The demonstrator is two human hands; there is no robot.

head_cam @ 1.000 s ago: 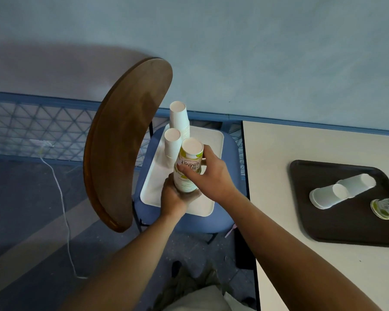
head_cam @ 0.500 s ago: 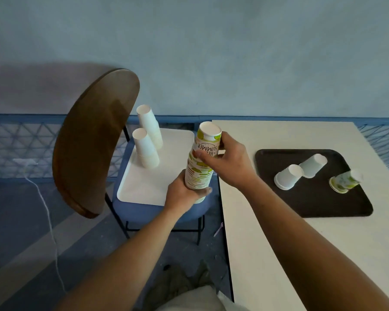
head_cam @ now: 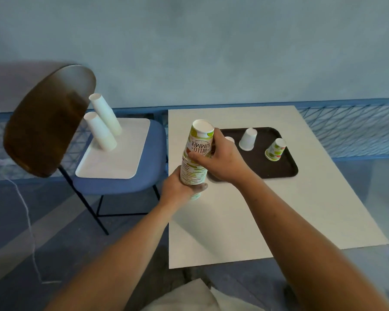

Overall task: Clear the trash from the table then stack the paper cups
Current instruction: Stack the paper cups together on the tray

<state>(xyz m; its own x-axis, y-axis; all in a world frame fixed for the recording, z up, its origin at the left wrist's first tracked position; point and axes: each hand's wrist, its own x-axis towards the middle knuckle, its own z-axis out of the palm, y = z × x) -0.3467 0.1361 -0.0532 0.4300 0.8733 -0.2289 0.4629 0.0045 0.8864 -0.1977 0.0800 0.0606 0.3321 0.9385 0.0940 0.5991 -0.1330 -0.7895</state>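
Hands on printed cup stack (head_cam: 197,157), left hand (head_cam: 179,186) wrapped round base, right hand (head_cam: 218,160) clasping upper part.

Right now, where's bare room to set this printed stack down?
The table is bare nearest you, below the dark tray. On the white tray, the near half is free. The dark tray's far part is crowded with cups.

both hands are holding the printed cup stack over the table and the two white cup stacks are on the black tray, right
Not quite. The head view shows the two white cup stacks on the white tray on the blue chair, not on the black tray. The rest holds: the left hand and right hand hold the printed cup stack over the table.
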